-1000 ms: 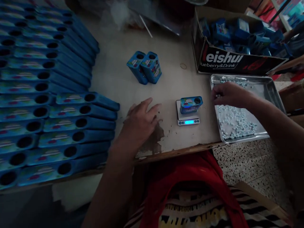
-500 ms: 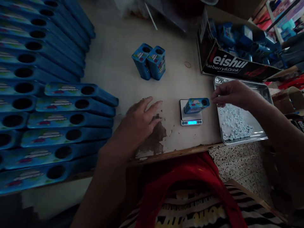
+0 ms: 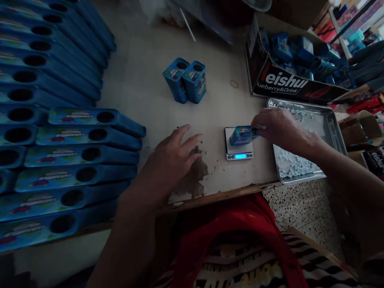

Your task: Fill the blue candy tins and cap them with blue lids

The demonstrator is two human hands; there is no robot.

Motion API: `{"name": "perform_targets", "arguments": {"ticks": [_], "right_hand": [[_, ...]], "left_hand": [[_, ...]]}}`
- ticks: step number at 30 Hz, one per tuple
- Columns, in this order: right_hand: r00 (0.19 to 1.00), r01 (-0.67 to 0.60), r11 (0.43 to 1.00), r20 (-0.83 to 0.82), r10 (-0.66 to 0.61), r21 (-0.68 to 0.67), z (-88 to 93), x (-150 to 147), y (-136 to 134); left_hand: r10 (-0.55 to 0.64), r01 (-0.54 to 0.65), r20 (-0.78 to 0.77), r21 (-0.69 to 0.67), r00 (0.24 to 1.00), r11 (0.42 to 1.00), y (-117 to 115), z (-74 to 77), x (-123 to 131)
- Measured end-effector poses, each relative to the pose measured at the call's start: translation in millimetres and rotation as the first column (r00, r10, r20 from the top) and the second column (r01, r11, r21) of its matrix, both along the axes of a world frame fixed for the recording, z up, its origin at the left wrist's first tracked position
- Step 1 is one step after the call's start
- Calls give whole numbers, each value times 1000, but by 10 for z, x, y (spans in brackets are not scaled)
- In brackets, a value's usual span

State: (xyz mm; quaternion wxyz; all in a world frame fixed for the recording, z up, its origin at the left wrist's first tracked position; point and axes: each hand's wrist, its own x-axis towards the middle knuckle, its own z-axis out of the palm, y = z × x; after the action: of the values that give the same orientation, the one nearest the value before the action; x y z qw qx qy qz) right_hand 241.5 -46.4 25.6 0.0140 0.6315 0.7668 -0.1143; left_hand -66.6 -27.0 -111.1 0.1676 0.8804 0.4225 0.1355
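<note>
A blue printed container (image 3: pixel 239 136) stands on a small digital kitchen scale (image 3: pixel 233 151) with a lit blue display. Over the round hole in the container's top, my right hand (image 3: pixel 277 126) is closed, its fingertips pinched together; what they hold is too small to make out. Beneath that forearm lies a metal tray (image 3: pixel 339 132) with many small pale blue and white pellets (image 3: pixel 295 166). My left hand (image 3: pixel 178 150) hovers by the table's front edge, fingers spread, holding nothing. Two similar blue containers (image 3: pixel 195 86) stand side by side farther back.
Rows of blue containers with round holes (image 3: pixel 85 154) fill the left side. A black cardboard box (image 3: pixel 288 82) of blue containers stands at the back right. A rubber band (image 3: pixel 234 84) and a thin white stick (image 3: pixel 187 24) lie on the table (image 3: pixel 222 108).
My right hand has moved left from the tray's edge to the hole of the container on the scale. My left hand stays spread in nearly the same place.
</note>
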Motion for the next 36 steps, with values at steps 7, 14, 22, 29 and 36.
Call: {"name": "perform_targets", "arguments": {"ticks": [7, 14, 22, 29, 36], "right_hand": [[987, 104, 992, -131, -94, 71, 61, 135, 53], [941, 328, 912, 3, -339, 245, -253, 1436, -416], [976, 199, 980, 87, -201, 25, -1368, 1908, -702], [1000, -17, 1000, -23, 18, 15, -1481, 1846, -316], [996, -66, 998, 64, 65, 17, -1492, 1704, -435]], "left_hand": [[-5, 5, 9, 3, 1000, 1000, 4, 27, -2], [-14, 14, 14, 19, 1000, 1000, 71, -62, -15], [-128, 128, -79, -15, 989, 992, 40, -16, 175], [-53, 53, -87, 2, 995, 999, -163, 10, 121], [-28, 30, -163, 9, 986, 1000, -264, 208, 398]]}}
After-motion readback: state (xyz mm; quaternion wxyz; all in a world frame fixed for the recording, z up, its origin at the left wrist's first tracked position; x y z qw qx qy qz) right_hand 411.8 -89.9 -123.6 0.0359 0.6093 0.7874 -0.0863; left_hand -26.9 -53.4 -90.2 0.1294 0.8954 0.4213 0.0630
